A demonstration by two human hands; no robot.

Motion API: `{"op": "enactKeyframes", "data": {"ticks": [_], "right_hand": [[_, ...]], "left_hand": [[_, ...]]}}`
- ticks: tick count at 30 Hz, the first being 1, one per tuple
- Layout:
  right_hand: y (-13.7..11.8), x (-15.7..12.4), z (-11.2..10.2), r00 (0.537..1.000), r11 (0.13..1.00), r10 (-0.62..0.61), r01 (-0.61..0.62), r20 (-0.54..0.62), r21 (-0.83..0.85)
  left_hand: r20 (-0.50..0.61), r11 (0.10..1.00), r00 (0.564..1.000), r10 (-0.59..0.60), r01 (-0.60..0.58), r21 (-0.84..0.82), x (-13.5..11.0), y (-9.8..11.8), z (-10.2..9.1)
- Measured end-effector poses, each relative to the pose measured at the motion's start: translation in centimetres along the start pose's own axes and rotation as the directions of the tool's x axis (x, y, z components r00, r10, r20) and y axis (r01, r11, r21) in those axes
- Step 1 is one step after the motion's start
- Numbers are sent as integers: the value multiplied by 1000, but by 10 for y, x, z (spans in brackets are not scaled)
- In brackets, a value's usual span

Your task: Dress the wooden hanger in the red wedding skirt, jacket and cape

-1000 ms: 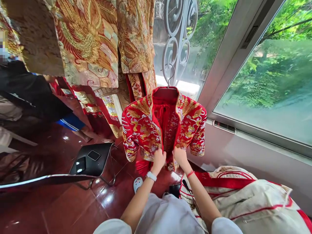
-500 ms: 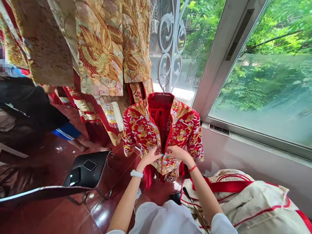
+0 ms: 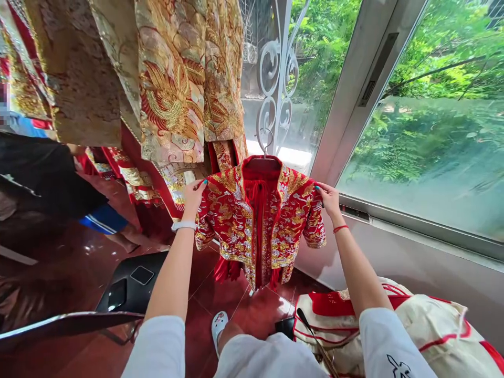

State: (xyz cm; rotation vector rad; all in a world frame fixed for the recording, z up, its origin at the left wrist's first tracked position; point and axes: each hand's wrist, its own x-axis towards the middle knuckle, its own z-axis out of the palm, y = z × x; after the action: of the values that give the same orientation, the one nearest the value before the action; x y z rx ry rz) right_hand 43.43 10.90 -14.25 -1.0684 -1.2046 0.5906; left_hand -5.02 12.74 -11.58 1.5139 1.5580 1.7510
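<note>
Gold robes (image 3: 173, 110) near a red jacket (image 3: 230, 215) grasped at both shoulders

The robes, at eleven o'clock, might snag the jacket if it swings. It hangs mid-view, front open; the left hand (image 3: 192, 199) pinches cloth between thumb and fingers at ten o'clock, the right hand (image 3: 329, 200) likewise at two. Uneven tugging could slide it off the hanger (image 3: 264, 156) at twelve.

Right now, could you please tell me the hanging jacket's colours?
Red jacket with gold and silvery embroidery; the head view shows it.
</note>
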Motion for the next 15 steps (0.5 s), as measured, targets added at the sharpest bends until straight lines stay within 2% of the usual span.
{"op": "enactKeyframes", "data": {"ticks": [2, 4, 7, 9, 12, 13, 15], "right_hand": [[4, 7, -1, 998, 1000, -12, 12, -55, -3], [10, 11, -1, 998, 1000, 18, -18, -59, 1], [19, 9, 4, 996, 996, 86, -86, -17, -12], [21, 4, 8, 996, 996, 86, -86, -16, -31], [19, -15, 9, 999, 997, 21, -24, -44, -71], [19, -26, 8, 998, 996, -5, -1, -63, -87], [28, -58, 3, 988, 994, -32, 16, -148, -112]], "left_hand": [[-111, 994, 989, 98, -92, 59, -8, 4, 3], [-159, 987, 976, 152, -140, 85, -17, 6, 8], [-145, 995, 985, 96, -89, 51, -25, 6, 17], [-134, 999, 990, 46, -43, 24, -26, 6, 21], [-122, 997, 991, 63, -59, 42, -35, 8, 20], [-146, 995, 986, 86, -77, 67, -45, 7, 18], [-272, 991, 957, 98, -68, 117, -81, -5, 17]]}}
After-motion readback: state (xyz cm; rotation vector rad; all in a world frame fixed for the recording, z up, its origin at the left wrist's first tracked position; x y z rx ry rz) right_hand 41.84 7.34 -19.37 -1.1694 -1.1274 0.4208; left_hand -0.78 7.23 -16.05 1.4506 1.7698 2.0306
